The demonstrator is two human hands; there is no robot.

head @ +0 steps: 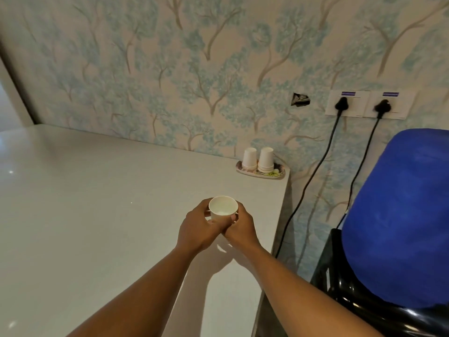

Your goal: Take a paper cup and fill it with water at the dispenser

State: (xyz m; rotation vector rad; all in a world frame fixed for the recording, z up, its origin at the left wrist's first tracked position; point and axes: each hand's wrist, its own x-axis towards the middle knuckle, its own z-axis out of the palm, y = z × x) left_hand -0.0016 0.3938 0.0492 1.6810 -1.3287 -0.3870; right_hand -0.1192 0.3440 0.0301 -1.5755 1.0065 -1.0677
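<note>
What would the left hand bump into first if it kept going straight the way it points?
Probably the tray with the cup stacks by the wall; the left hand already holds the paper cup. Depth is unclear.

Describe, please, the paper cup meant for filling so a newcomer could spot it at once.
Start at the white counter left of the blue-bottled dispenser. Near its right edge, both hands cradle one paper cup. Unlike the upside-down stacks on the tray, it is upright and alone.

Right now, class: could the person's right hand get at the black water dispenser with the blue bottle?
Probably yes. The right hand shares the white paper cup with the left hand, and the black water dispenser under the blue bottle stands on that side, with nothing between.
</note>
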